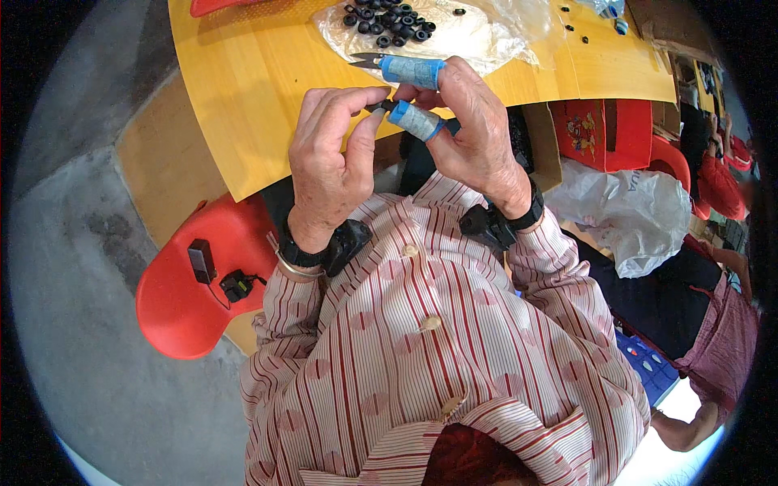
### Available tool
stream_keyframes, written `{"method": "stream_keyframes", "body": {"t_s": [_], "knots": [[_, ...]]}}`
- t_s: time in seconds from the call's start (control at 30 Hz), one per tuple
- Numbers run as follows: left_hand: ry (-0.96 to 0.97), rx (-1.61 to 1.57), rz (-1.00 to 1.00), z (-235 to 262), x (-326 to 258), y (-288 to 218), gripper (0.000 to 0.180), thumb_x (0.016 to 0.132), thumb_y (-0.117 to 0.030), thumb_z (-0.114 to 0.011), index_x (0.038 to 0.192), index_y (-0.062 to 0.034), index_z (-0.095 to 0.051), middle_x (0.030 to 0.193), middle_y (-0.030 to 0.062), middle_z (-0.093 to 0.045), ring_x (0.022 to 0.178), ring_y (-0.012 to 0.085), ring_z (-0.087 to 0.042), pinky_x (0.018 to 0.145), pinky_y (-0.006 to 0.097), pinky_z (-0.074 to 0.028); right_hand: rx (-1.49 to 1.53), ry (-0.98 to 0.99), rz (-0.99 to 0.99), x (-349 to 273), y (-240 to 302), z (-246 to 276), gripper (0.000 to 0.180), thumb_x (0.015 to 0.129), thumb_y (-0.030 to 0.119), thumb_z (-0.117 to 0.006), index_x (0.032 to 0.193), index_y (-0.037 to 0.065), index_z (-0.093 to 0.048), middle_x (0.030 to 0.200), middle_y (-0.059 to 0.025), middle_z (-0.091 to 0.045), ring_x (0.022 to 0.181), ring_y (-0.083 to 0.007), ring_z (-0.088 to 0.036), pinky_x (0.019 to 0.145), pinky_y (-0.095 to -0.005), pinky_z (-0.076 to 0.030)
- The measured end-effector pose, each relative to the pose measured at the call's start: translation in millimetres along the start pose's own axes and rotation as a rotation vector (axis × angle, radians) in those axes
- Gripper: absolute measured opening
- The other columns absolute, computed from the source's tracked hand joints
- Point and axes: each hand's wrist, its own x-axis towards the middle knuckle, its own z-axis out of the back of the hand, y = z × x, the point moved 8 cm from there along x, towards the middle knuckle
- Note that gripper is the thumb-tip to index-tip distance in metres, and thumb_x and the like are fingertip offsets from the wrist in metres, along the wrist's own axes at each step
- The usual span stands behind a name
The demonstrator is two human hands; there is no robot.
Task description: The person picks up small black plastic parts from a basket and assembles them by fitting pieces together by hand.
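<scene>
My left hand (pixel 336 150) is closed in a pinch, with thumb and index finger on a small black part (pixel 376 106). Facing it, my right hand (pixel 476 121) is curled round what looks like small scissors (pixel 369 60), their dark pointed blades directed left. Blue wrapping (pixel 412 71) runs along the index finger's line, and a second blue wrapping (pixel 416 121) along the thumb's. Whether these cover fingers or handles I cannot tell. The lower wrapping's dark end meets the black part. Beyond my hands, several black ring-shaped pieces (pixel 399 23) are heaped on a clear plastic sheet (pixel 462 40).
Both hands are over the near edge of a yellow table (pixel 243 89). A red stool (pixel 174 300) at left carries black devices (pixel 237 285). At right are a red box (pixel 628 134), a white plastic bag (pixel 640 215) and another person (pixel 713 340).
</scene>
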Motion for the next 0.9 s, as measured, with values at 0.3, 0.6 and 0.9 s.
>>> {"method": "stream_keyframes", "body": {"t_s": [0.3,0.6,0.9], "knots": [[-0.003,0.022,-0.034,-1.3,0.4,-1.0,0.016,0.079,-0.002,-0.057,0.095,-0.0017,-0.060,0.091,0.0120,-0.063,0.086,0.0297,-0.056,0.075,0.036,-0.046,-0.007,-0.052,0.046,1.9,5.0,2.3,0.033,0.074,-0.001,-0.068,0.107,0.000,-0.059,0.091,-0.0086,-0.060,0.084,-0.0206,-0.060,0.069,-0.0276,-0.055],[-0.010,-0.058,0.151,-3.6,-6.4,17.6,0.018,0.076,0.002,-0.063,0.093,-0.0036,-0.059,0.086,0.0103,-0.060,0.081,0.0258,-0.060,0.070,0.032,-0.048,0.315,-0.002,-0.161,-2.2,-9.9,-3.1,0.037,0.073,-0.001,-0.065,0.109,0.004,-0.056,0.087,-0.0080,-0.058,0.075,-0.0214,-0.059,0.065,-0.0319,-0.051],[0.070,-0.010,0.002,-4.2,-3.6,3.4,0.015,0.078,0.006,-0.062,0.092,0.0007,-0.059,0.090,0.0104,-0.060,0.086,0.0201,-0.059,0.078,0.028,-0.046,0.447,0.059,-0.247,-2.9,-11.7,-0.2,0.037,0.078,0.002,-0.067,0.115,0.006,-0.060,0.093,-0.0052,-0.060,0.085,-0.0130,-0.061,0.068,-0.0271,-0.054]]}}
